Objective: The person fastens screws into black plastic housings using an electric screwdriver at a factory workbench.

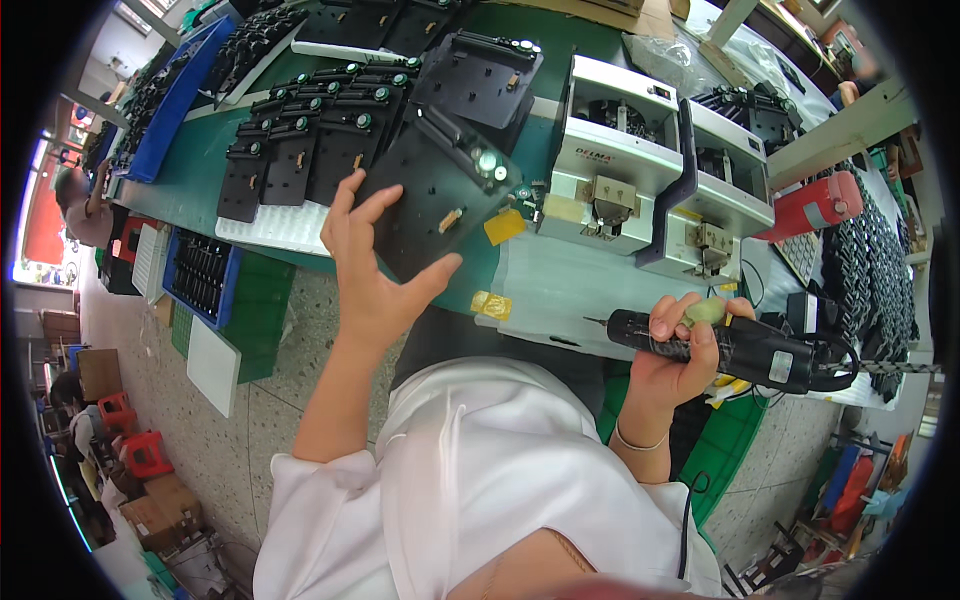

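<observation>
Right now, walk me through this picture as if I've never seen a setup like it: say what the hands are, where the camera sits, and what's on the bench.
There is no machine arm here, only a person's two bare hands. The single picture comes from a wide camera worn on the head, looking down, so straight edges bend near the rim. The left hand grips a flat black plastic plate with small round fittings, lifted over the green workbench. The right hand holds a black electric screwdriver, its fingers wrapped around the body. Behind lie rows of similar black plates on a white tray, two white box-shaped machines, and a red cylinder to the right.
</observation>
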Motion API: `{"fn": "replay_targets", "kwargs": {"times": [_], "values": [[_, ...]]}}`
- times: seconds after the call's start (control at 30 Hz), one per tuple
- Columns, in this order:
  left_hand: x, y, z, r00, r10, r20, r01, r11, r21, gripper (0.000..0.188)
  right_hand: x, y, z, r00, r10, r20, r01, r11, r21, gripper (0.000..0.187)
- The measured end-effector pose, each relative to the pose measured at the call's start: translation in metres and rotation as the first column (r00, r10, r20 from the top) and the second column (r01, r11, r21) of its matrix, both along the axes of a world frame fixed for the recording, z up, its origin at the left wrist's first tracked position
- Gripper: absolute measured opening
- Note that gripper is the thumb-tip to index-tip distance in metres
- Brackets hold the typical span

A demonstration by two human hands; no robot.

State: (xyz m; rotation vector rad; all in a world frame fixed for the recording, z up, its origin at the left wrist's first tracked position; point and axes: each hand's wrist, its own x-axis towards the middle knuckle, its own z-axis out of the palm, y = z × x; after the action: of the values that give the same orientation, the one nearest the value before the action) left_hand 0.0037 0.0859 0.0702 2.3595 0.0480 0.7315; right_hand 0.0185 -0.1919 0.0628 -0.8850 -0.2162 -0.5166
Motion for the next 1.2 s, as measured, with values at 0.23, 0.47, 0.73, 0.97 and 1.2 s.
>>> {"fn": "replay_targets", "kwargs": {"times": [0.23,0.47,0.73,0.97,1.2], "values": [[0.088,0.024,0.034,0.912,-0.208,0.354,0.374,0.777,-0.507,0.045,0.006,-0.005,-0.003,0.999,-0.045,-0.02,0.045,0.999,0.009,0.04],[0.16,0.043,0.081,0.826,-0.364,0.43,0.543,0.311,-0.78,0.1,0.012,-0.01,-0.004,0.998,-0.064,-0.012,0.064,0.998,-0.007,0.041],[0.272,0.125,0.124,0.826,-0.557,0.087,0.494,0.64,-0.589,0.07,0.015,-0.011,-0.015,0.999,-0.036,-0.025,0.034,0.995,-0.091,0.041],[0.28,0.013,0.109,0.884,-0.234,-0.404,0.383,0.858,0.341,0.058,0.027,-0.006,-0.014,0.998,-0.024,-0.055,0.019,0.995,-0.095,0.042],[0.298,-0.008,0.081,0.841,-0.119,-0.528,0.418,0.764,0.492,0.081,0.028,-0.001,-0.014,0.999,-0.012,-0.039,0.005,0.984,-0.178,0.039]]}}
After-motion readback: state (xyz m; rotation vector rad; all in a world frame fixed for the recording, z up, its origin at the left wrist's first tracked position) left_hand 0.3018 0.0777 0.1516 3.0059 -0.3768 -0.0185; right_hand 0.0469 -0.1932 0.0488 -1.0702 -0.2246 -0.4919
